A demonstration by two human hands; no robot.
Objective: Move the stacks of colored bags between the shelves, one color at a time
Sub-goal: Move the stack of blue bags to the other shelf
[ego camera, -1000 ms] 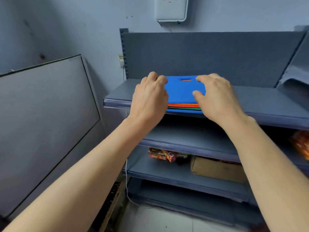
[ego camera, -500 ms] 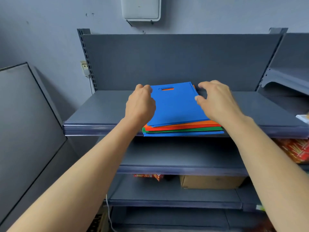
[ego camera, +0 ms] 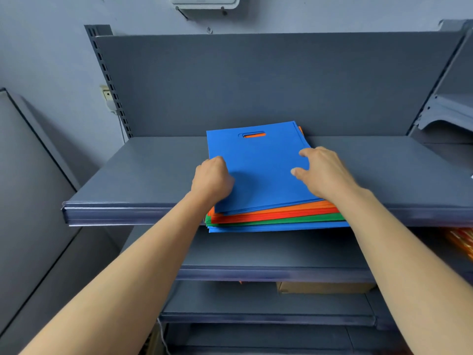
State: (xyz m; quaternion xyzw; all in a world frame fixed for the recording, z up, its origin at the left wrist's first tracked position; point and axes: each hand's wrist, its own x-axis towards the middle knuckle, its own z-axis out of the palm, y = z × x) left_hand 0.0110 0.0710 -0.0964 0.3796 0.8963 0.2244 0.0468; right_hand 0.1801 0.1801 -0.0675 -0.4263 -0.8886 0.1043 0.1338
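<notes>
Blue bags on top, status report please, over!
Left grip, right grip both clutching top blue bags. Stack on upper shelf, overhanging front edge. Nothing blocking.

grey top shelf point(ego camera: 153, 175) — stacked colored bags point(ego camera: 276, 219)

A white wall box point(ego camera: 203, 0) is mounted high above the left hand point(ego camera: 212, 179). A wall socket point(ego camera: 107, 97) is fixed up and to its left, and a grey panel point(ego camera: 30, 201) is leaned far to its left. A cardboard box point(ego camera: 322, 287) is kept well below the right hand point(ego camera: 325, 172). Blurred orange packets point(ego camera: 460, 242) are seen lower to its right.
</notes>
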